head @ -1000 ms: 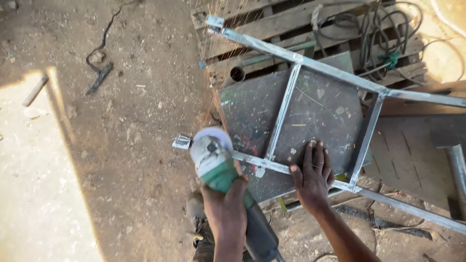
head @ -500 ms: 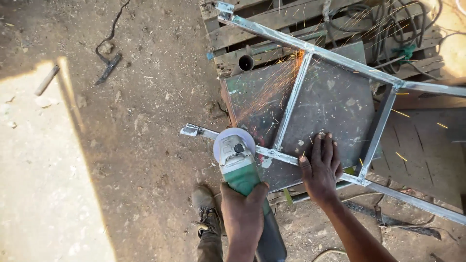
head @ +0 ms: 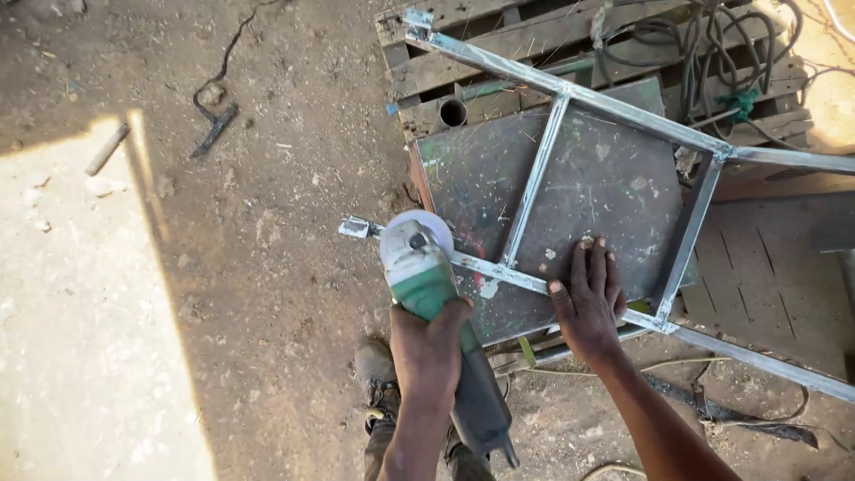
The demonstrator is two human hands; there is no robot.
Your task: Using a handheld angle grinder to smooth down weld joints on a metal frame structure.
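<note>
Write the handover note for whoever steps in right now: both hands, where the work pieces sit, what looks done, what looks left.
Left hand: gripping the green angle grinder by its body, disc at the near rail of the metal frame, close to its left end stub.
Right hand: flat, fingers spread, pressing the frame down on the paint-spattered steel plate.
Frame lies across the plate and a wooden pallet; a cable bundle sits on the pallet.
Done: cannot tell how far the rail has been ground; no sparks show.
Left: cannot judge; the joints farther along show no visible mark of grinding.
</note>
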